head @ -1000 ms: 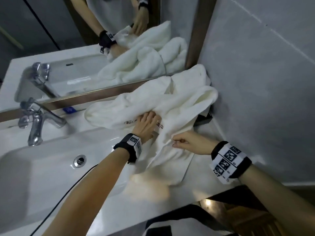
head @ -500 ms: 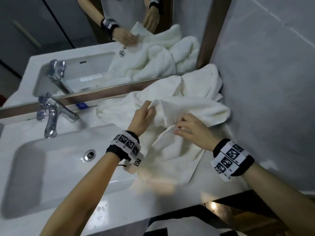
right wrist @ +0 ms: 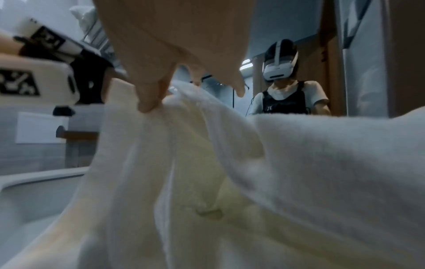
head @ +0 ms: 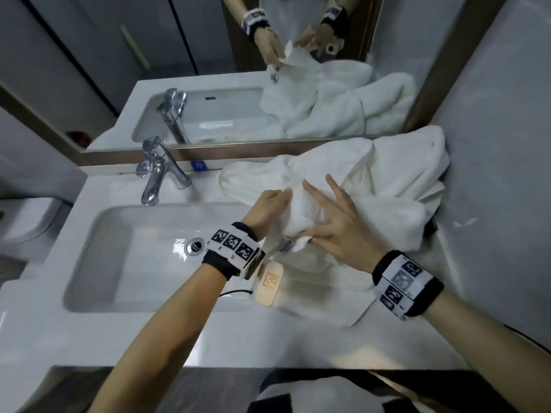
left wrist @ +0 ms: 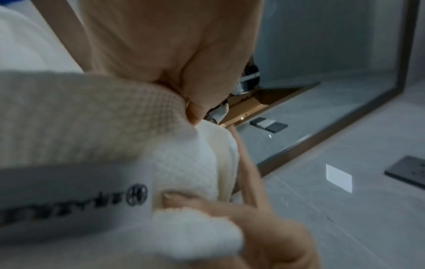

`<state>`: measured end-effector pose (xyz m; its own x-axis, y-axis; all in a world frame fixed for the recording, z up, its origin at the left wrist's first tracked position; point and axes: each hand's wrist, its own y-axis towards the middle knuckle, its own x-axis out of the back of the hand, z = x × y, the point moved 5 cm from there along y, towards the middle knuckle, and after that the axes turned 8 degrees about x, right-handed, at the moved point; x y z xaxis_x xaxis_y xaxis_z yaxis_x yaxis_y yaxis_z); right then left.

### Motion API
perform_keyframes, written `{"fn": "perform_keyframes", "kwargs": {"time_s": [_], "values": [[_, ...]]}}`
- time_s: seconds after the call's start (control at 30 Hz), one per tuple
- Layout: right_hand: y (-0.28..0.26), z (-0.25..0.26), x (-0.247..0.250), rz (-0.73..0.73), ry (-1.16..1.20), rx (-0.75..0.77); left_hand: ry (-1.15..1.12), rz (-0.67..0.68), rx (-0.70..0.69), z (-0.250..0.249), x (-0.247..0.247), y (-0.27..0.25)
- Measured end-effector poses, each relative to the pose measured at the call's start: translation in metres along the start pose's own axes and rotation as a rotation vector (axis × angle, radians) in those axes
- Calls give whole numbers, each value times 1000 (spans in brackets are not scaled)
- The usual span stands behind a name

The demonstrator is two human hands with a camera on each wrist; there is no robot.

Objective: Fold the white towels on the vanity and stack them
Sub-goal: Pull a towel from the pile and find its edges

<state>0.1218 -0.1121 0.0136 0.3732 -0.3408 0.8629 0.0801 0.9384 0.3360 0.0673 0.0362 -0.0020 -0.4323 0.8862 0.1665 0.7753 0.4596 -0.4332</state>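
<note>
A heap of white towels [head: 387,180] lies on the white vanity [head: 298,338], against the mirror and the right wall. One towel [head: 301,210] with a dark logo band [left wrist: 115,198] is raised off the heap between my hands. My left hand [head: 281,194] pinches its upper edge, and this pinch [left wrist: 190,111] shows close up in the left wrist view. My right hand [head: 320,226] pinches a corner under its thumb [right wrist: 149,102] while the other fingers stay straight against the cloth. The rest of the towel [right wrist: 322,163] drapes down onto the counter.
The sink basin [head: 134,257] and chrome tap [head: 155,177] lie to the left of the towels. The mirror [head: 208,55] runs along the back, and the grey tiled wall [head: 492,144] closes the right side. A dark object [head: 432,228] peeks from under the heap.
My left hand went from pressing on the heap to pinching a towel edge and lifting it. My right hand came up from the lower hem, close to the left, fingers now spread.
</note>
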Motion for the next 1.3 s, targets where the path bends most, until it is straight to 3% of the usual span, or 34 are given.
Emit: {"fn": "perform_keyframes", "kwargs": {"time_s": [0.17, 0.3, 0.37, 0.47, 0.53, 0.67, 0.77, 0.9, 1.07, 1.17, 1.3], "values": [[-13, -18, 2, -276, 139, -199, 22, -5, 47, 2, 9, 0], [-16, -31, 21, -420, 319, -319, 388, -6, -100, 3, 12, 0], [-13, -33, 26, -347, 345, -320, 474, 48, -192, 2, 8, -3], [-6, -30, 25, -201, 311, -276, 273, 147, -324, -13, -5, -12], [-4, -28, 23, -166, 322, -309, 265, 130, -369, -24, -13, -16], [-3, -30, 23, -191, 330, -422, 543, 18, -473, -29, -23, -17], [-3, -28, 25, -197, 331, -453, 565, 5, -538, -29, -27, -19], [-6, -29, 26, -233, 348, -499, 597, 24, -510, -25, -32, -20], [-6, -33, 23, -351, 478, -561, 472, -92, -445, -20, -42, -25], [-8, -35, 21, -314, 554, -555, 333, -181, -386, -19, -39, -27], [-21, -42, 20, -150, 507, -534, 119, -307, -349, -29, -15, -27]]}}
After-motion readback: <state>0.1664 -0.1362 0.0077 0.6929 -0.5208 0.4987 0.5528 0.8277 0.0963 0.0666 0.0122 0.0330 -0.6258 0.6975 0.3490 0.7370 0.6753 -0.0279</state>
